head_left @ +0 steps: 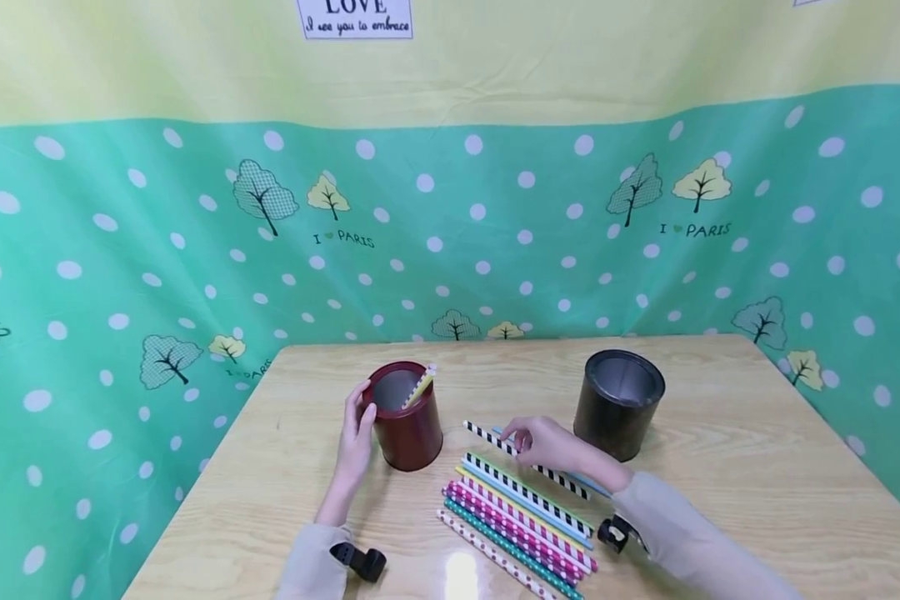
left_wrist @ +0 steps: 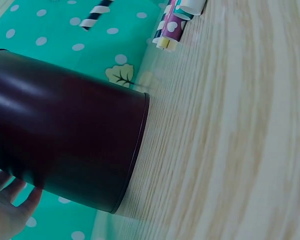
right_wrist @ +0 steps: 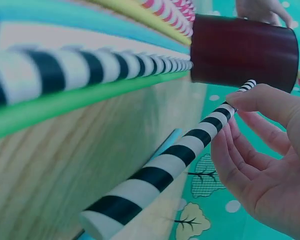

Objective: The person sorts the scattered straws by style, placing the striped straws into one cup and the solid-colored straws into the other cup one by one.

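My left hand (head_left: 357, 435) holds the left side of a dark red can (head_left: 412, 437), its fingers up at the rim. The can stands upright with a yellow-patterned paper straw (head_left: 420, 387) leaning out of it; its dark side (left_wrist: 65, 130) fills much of the left wrist view. Between thumb and fingertips my right hand (head_left: 543, 442) pinches a black-and-white striped paper straw (right_wrist: 175, 157), which is tilted up off the table in the right wrist view. Just behind this straw lies a blue straw (head_left: 591, 485), partly hidden by the hand.
A row of several paper straws (head_left: 525, 508), striped, dotted and plain, lies in front of the right hand. Behind the right forearm stands a black can (head_left: 617, 421) on the wooden table (head_left: 757, 467). A green dotted curtain (head_left: 480, 250) hangs at the table's back edge.
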Demonstrator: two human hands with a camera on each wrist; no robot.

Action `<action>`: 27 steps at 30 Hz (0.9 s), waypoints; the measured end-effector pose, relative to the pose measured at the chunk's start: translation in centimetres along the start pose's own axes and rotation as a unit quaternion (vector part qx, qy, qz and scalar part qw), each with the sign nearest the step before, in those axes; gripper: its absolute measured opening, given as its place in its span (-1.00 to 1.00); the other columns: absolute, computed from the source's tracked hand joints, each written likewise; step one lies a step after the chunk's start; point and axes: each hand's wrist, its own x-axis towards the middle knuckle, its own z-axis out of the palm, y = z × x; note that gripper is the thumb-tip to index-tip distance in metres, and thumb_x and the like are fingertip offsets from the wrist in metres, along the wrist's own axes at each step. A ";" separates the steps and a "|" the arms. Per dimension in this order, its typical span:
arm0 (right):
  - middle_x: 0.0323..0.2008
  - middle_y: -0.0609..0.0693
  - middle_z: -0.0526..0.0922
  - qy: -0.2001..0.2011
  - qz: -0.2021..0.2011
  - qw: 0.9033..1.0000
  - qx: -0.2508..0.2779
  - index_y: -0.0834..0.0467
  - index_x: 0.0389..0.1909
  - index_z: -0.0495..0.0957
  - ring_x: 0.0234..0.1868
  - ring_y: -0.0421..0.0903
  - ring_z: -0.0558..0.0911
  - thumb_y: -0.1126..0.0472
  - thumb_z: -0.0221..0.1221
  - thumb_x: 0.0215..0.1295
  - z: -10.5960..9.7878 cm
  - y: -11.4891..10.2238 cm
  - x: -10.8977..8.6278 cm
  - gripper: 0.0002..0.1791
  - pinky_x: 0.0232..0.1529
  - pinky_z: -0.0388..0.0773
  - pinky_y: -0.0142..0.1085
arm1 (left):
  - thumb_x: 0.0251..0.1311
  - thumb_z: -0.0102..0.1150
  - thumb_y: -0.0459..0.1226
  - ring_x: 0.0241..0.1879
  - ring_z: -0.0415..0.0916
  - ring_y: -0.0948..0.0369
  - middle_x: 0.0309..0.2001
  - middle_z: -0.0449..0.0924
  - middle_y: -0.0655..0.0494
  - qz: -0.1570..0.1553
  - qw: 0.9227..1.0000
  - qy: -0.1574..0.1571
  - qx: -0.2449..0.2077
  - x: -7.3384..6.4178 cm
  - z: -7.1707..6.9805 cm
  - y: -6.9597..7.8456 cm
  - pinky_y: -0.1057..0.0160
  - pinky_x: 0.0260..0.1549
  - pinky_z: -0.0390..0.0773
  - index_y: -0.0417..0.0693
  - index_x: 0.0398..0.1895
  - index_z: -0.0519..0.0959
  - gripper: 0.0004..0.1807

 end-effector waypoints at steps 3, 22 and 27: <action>-0.49 -0.07 0.46 0.011 0.000 1.000 -0.003 0.21 -0.16 0.50 -0.48 -0.20 0.41 0.42 0.14 -0.03 -0.3 -0.6 0.1 -0.67 -0.52 0.39 -0.40 | 0.25 -0.27 -0.46 0.05 0.17 -0.11 0.08 0.23 -0.42 0.000 1.000 0.001 0.000 0.1 0.0 -0.1 0.59 -0.07 0.19 -0.38 0.19 0.11 -0.57; -0.38 0.02 0.48 0.154 -0.026 0.984 0.089 0.29 -0.18 0.44 -0.33 -0.13 0.47 0.41 0.10 0.00 -2.1 -4.8 1.4 -0.72 -0.31 0.46 -0.35 | 0.25 -0.27 -0.45 0.07 0.17 -0.08 0.10 0.22 -0.40 -0.008 1.000 0.005 0.004 0.2 0.2 -0.2 0.60 -0.05 0.17 -0.35 0.20 0.10 -0.57; -0.33 0.07 0.50 0.197 -0.017 0.969 0.146 0.29 -0.17 0.43 -0.28 -0.09 0.48 0.43 0.10 0.00 -2.3 -6.2 1.8 -0.71 -0.26 0.47 -0.35 | 0.24 -0.27 -0.46 0.05 0.19 -0.02 0.09 0.23 -0.40 -0.009 1.000 0.010 0.003 0.1 0.2 -0.3 0.59 -0.06 0.18 -0.36 0.19 0.11 -0.57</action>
